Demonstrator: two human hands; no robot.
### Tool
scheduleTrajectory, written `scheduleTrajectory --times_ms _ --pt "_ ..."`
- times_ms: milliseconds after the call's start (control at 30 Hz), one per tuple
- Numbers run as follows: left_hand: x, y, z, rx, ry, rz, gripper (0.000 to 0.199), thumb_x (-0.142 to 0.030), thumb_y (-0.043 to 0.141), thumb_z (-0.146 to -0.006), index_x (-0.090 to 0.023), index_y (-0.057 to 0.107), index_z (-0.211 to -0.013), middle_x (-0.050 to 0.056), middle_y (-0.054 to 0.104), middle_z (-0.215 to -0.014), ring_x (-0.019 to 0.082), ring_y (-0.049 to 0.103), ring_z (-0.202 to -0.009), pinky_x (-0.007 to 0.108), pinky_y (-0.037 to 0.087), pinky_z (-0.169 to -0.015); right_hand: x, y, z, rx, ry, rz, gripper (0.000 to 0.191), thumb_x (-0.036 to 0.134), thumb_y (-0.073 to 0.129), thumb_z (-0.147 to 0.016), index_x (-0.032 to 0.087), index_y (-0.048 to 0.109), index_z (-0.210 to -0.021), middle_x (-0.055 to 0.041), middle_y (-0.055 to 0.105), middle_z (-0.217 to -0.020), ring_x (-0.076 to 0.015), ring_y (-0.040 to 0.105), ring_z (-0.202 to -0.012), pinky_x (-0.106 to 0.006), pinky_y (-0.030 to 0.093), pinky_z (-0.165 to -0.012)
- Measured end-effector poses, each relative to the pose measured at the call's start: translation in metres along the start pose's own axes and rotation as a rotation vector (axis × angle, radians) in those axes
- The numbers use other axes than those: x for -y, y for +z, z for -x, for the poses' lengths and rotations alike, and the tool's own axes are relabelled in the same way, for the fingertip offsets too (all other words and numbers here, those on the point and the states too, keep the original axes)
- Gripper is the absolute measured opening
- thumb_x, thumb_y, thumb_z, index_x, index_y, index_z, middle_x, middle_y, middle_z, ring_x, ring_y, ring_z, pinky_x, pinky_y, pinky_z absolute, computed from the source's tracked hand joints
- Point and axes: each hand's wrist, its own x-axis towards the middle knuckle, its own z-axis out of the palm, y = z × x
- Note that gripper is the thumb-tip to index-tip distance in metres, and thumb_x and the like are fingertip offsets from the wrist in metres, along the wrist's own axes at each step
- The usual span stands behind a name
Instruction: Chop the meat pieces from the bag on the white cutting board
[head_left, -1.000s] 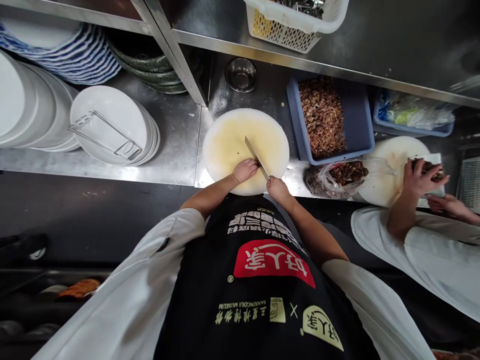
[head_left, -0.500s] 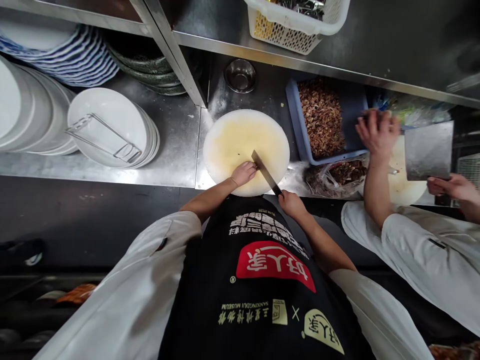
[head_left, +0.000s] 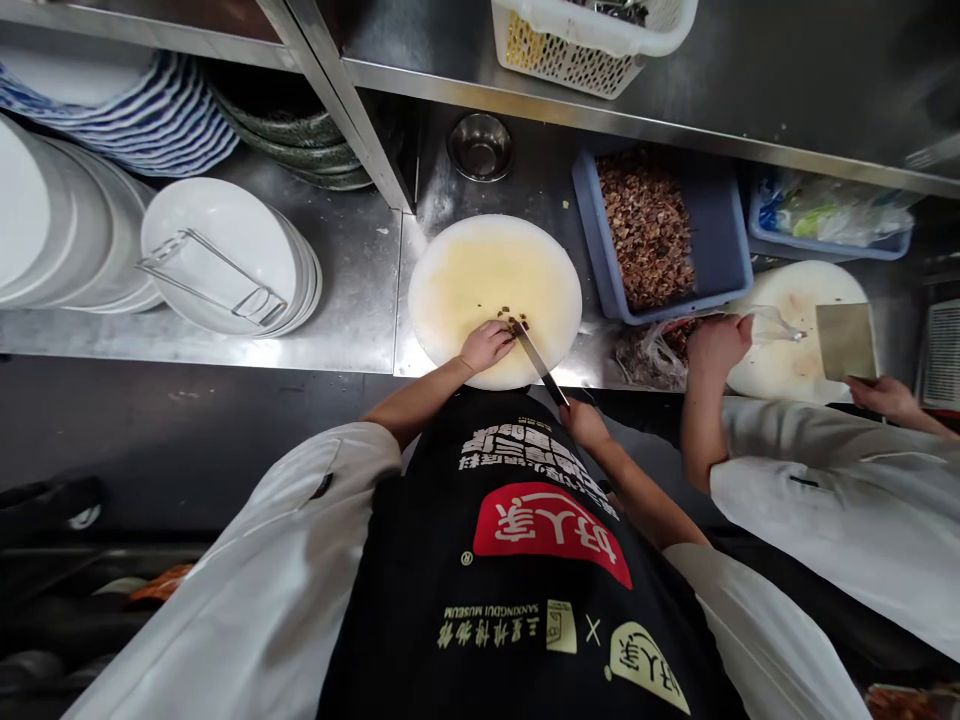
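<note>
My right hand (head_left: pixel 585 423) is closed around the black handle of a kitchen knife (head_left: pixel 541 365). The blade reaches diagonally over a round white cutting board (head_left: pixel 450 270) with a yellowed middle. On the board, my left hand (head_left: pixel 486 346) is closed, fingertips pressed beside the blade on dark food that they mostly hide; its kind cannot be made out. Several small dark cut pieces (head_left: pixel 505 311) lie just beyond the fingertips and around the knife tip.
A blue bin (head_left: pixel 720 240) of chopped brown food stands to the right, near a plastic bag (head_left: pixel 652 352). A co-worker's hand (head_left: pixel 718 350) is at the bag; the other holds a cleaver (head_left: pixel 847 340). White plates (head_left: pixel 225 240), a metal bowl (head_left: pixel 481 148) and an overhead shelf (head_left: pixel 720 140) surround the board.
Several dark cut pieces now lie around the knife tip. The blade has shifted slightly. The co-worker's hand has moved from the blue bin to the bag, and their cleaver has lowered over their board.
</note>
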Motion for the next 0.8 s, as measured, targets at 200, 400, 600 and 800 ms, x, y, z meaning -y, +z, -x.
scheduleTrajectory --times_ms 200,400,600,800 --pt "0.01 -0.004 0.006 0.036 0.081 -0.024 0.025 -0.027 0.051 -0.104 -0.018 0.074 -0.097 0.011 0.07 -0.105 0.023 0.066 -0.103 0.043 0.06 -0.092 -0.024 0.01 0.001 0.14 -0.086 -0.04 0.039 0.041 0.048 -0.104 0.014 0.072 -0.118 -0.0184 0.076 -0.107 -0.0306 0.071 -0.103 -0.033 0.051 -0.09" --pt "0.012 0.0 0.003 0.078 0.08 -0.024 0.027 -0.029 0.051 -0.105 -0.019 0.075 -0.097 0.01 0.071 -0.107 0.023 0.067 -0.105 0.042 0.06 -0.095 0.018 0.024 -0.056 0.193 -0.061 -0.069 0.04 0.027 0.037 -0.105 0.012 0.07 -0.12 -0.0212 0.073 -0.12 -0.0295 0.07 -0.113 -0.033 0.048 -0.098" --pt "0.01 -0.005 0.011 0.027 0.008 0.026 0.029 -0.036 0.053 -0.106 -0.021 0.077 -0.106 0.011 0.073 -0.111 0.023 0.068 -0.108 0.042 0.061 -0.095 0.021 0.04 -0.058 0.177 -0.069 -0.082 0.039 0.026 0.036 -0.106 0.012 0.068 -0.124 -0.0199 0.074 -0.119 -0.0283 0.07 -0.111 -0.032 0.048 -0.095" --pt "0.012 -0.009 0.018 0.051 -0.01 0.029 0.03 -0.038 0.052 -0.105 -0.021 0.077 -0.102 0.012 0.073 -0.112 0.023 0.068 -0.107 0.044 0.061 -0.096 -0.035 0.037 -0.007 0.227 -0.076 -0.007 0.04 0.032 0.036 -0.108 0.012 0.07 -0.115 -0.0172 0.076 -0.107 -0.0268 0.072 -0.101 -0.029 0.046 -0.084"
